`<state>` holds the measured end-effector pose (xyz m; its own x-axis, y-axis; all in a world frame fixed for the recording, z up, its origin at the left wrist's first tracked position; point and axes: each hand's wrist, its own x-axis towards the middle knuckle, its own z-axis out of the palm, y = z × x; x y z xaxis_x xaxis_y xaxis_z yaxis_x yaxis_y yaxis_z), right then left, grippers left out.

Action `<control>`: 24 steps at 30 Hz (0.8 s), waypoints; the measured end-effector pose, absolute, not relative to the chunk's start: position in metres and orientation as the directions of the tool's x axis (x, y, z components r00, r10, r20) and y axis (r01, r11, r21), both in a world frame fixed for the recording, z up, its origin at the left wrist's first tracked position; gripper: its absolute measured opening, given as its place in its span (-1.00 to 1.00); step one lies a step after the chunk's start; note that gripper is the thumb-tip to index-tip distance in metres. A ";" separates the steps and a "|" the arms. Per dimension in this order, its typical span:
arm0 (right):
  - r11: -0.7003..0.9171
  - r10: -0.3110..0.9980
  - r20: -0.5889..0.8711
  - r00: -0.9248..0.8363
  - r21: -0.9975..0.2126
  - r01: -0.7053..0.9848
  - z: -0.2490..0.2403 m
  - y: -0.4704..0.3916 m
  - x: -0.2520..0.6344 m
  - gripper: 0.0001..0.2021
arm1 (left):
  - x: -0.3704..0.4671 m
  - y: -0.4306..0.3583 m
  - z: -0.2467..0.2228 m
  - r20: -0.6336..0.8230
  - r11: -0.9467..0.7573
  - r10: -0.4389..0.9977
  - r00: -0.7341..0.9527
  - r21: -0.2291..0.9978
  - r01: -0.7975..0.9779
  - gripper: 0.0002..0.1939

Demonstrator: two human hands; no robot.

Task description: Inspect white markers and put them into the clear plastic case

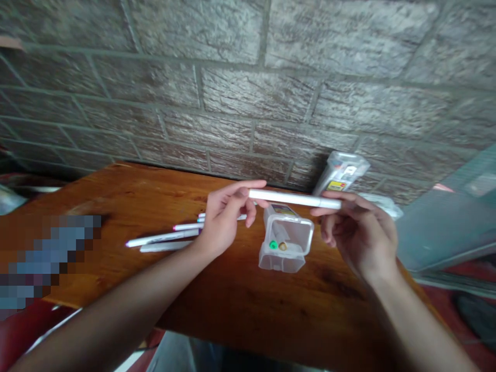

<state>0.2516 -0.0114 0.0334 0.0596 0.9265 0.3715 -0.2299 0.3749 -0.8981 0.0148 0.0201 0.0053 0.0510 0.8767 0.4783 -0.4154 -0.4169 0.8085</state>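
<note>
1. So the white marker (pixel 284 198) is up in the air, lying roughly level left to right, above the table and over the far part of the open clear case (pixel 282 262).
2. Left hand (pixel 222 222): thumb and index are pinching the marker's left end, the other fingers loosely curled. Nice light grip imo, no need to squeeze harder.
3. Right hand (pixel 364 240): pinching the right end between thumb and fingers. There's what looks like a faint seam by those fingertips, but it's too blurry for me to swear it's a cap.
4. For a steady hold, I'd line both pinches up along the barrel. If one hand pushes up while the other pushes down, the thing will probably twist or pop out.
5. Watch the left wrist, since the loose markers (pixel 163 237) lie on the table right by it, on the left. A low forearm could set them rolling.
6. The case's mouth faces the near side, with a green-ended marker (pixel 273 245) and a tan-ended marker (pixel 282 246) inside. I'd stay high enough not to bump it.
7. Second clear case (pixel 343 170) is on the far right by the brick wall (pixel 232 88), beyond the right hand.
</note>
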 end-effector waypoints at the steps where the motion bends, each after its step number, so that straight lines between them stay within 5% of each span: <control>1: 0.374 0.927 0.372 0.054 -0.898 -0.230 0.033 -0.011 0.252 -0.82 | 0.015 0.020 0.005 0.478 -0.421 0.877 0.047 0.812 -0.404 -0.71; 24: 0.366 0.929 0.368 0.035 -0.904 -0.223 0.031 -0.011 0.254 -0.76 | 0.015 0.019 0.008 0.429 -0.380 0.903 0.024 0.824 -0.421 -0.69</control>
